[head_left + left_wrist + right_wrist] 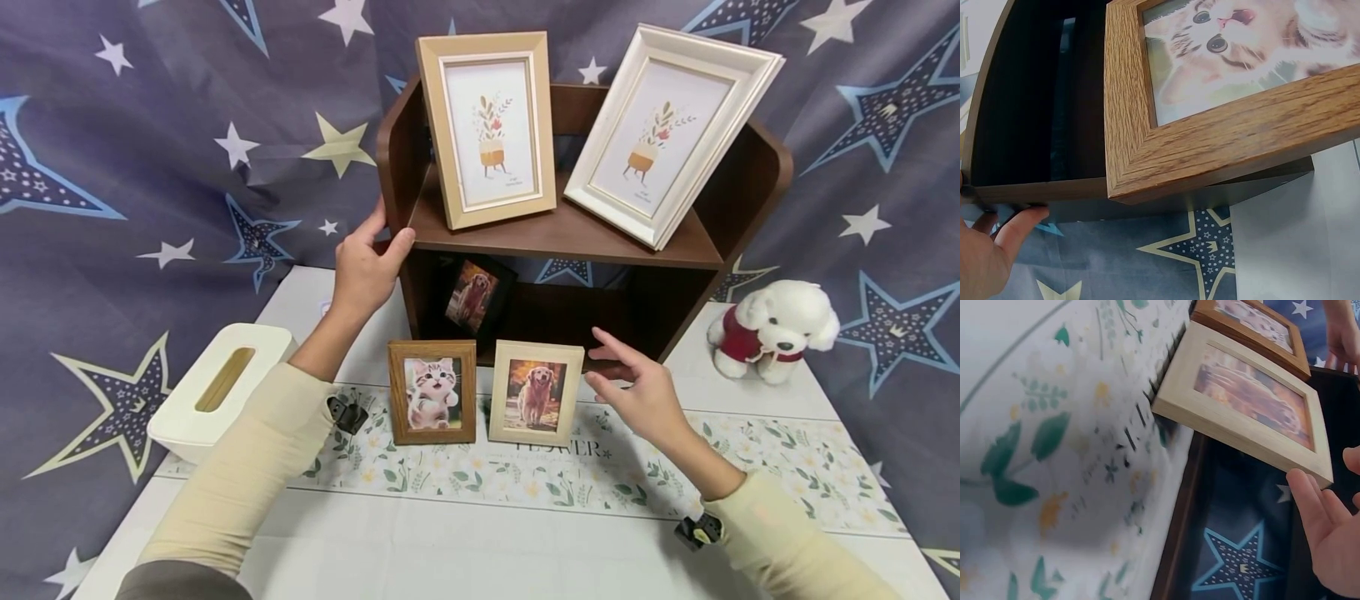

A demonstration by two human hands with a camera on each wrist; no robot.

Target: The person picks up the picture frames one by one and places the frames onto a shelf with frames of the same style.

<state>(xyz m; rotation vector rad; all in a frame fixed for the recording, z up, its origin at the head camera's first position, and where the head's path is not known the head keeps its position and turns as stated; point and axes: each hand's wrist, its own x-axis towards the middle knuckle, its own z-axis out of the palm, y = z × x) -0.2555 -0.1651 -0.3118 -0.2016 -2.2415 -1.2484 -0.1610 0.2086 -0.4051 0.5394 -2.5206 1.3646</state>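
Brown shelf [581,231] was gripped by the left hand [366,268]; the right hand [641,390], empty, loosely spread, perhaps touched the pale dog-photo frame [536,397].

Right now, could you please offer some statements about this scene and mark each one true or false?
1. The left hand grips the side of the brown shelf. True.
2. The plush dog lies inside the shelf. False: it sits on the table.
3. The cat picture stands left of the pale-framed dog picture in the head view. True.
4. The right hand holds the cat picture. False: it holds nothing.
5. A tan frame and a white frame rest on the shelf's upper level. True.
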